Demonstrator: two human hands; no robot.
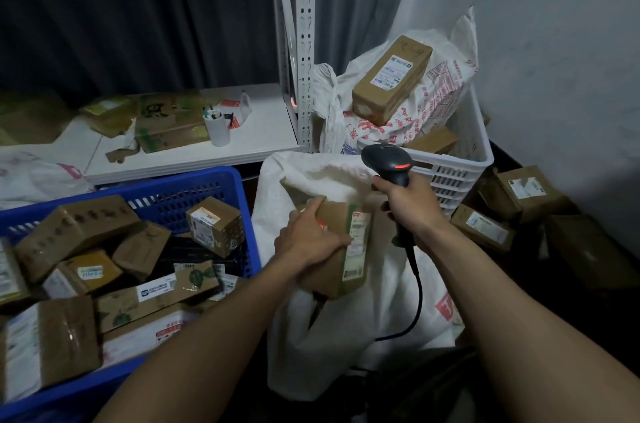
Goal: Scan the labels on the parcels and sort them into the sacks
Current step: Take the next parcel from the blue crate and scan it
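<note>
My left hand grips a brown cardboard parcel over the open mouth of a white woven sack in the middle of the view. The parcel's white label faces right. My right hand holds a black barcode scanner by its handle, just right of and above the parcel; its cable hangs down over the sack. A blue crate at the left holds several more labelled parcels. A second white sack at the back right sits in a white basket with a long box on top.
A white metal shelf at the back left carries flattened cartons and a white cup of pens. Several parcels lie on the dark floor at the right, by the wall. A shelf upright stands between shelf and basket.
</note>
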